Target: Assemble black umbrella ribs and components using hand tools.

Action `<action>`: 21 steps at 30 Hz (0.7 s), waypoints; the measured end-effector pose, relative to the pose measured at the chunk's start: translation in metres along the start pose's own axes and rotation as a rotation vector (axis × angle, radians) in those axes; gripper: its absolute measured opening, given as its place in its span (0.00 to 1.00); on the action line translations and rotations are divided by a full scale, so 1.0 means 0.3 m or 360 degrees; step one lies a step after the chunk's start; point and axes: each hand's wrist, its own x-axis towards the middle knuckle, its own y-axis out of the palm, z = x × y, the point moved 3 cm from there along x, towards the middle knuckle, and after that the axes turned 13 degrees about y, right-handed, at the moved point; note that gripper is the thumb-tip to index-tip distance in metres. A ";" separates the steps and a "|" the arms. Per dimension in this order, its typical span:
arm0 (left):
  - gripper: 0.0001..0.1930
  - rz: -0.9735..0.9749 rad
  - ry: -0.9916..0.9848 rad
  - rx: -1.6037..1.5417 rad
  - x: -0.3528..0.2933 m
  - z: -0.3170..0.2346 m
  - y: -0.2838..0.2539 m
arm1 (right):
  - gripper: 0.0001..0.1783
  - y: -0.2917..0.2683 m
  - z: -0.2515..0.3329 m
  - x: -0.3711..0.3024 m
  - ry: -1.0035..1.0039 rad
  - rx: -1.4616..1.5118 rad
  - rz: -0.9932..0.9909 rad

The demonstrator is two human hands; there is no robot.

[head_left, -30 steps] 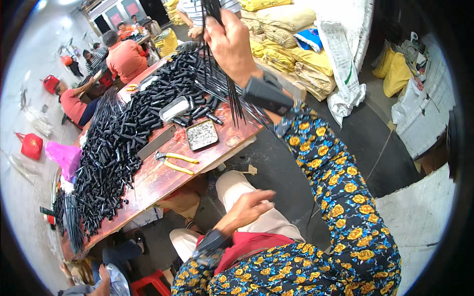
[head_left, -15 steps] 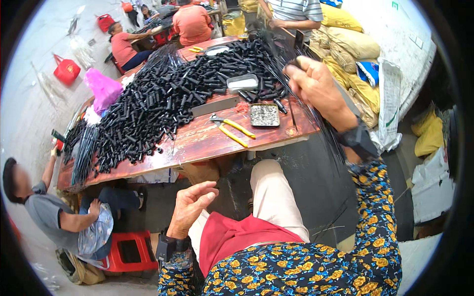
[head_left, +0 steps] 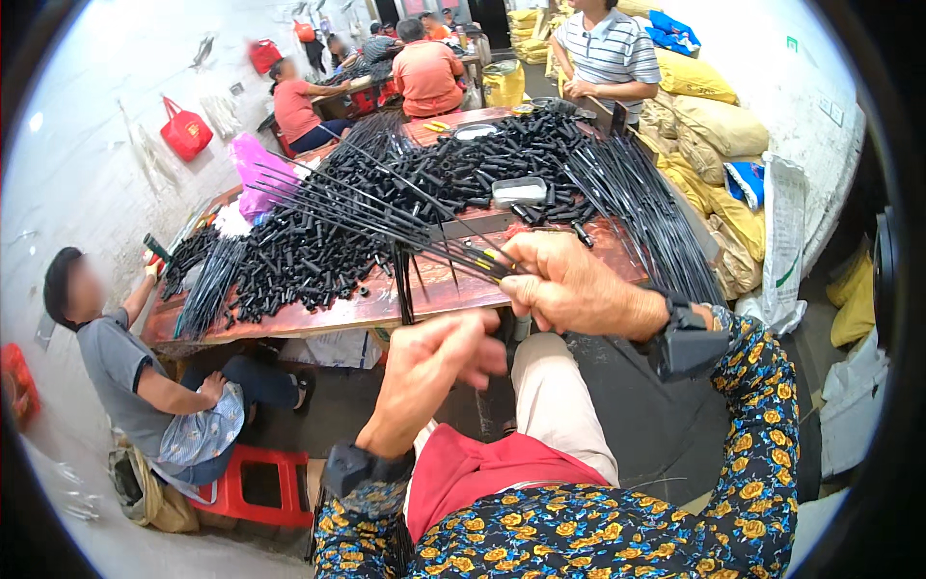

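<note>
My right hand [head_left: 569, 287] is closed around one end of a bundle of thin black rods [head_left: 386, 225]. The rods fan out up and to the left over the table, with small yellow marks close to my fingers. Just below the bundle is my left hand [head_left: 436, 374], its fingers curled and smeared by motion. A few dark rods [head_left: 403, 280] stand upright right above its knuckles; whether it holds them I cannot tell. Behind the bundle, a large heap of short black tubular pieces [head_left: 328, 253] covers much of the table.
More rods [head_left: 656, 217] lie along the right of the reddish wooden table [head_left: 289, 326]. A clear tray [head_left: 519, 191] and a pink bag [head_left: 258, 179] sit by the heap. At left a person [head_left: 145, 376] sits near a red stool [head_left: 260, 478]. Yellow sacks [head_left: 709, 125] are stacked at right.
My right hand has come left and down from the table's right side, now with the rod bundle in it. My left hand has risen toward it. The view has shifted slightly.
</note>
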 end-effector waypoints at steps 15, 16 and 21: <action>0.21 -0.0207 0.0053 -0.1129 0.257 0.084 -0.071 | 0.19 0.158 -0.173 -0.031 0.0273 0.0608 0.0624; 0.22 -0.0107 0.0011 -0.1156 0.254 0.085 -0.072 | 0.18 0.154 -0.169 -0.033 0.0259 0.0629 0.0657; 0.24 -0.0152 0.0156 -0.1088 0.287 0.037 -0.076 | 0.17 0.135 -0.171 -0.023 0.0254 0.0714 0.0450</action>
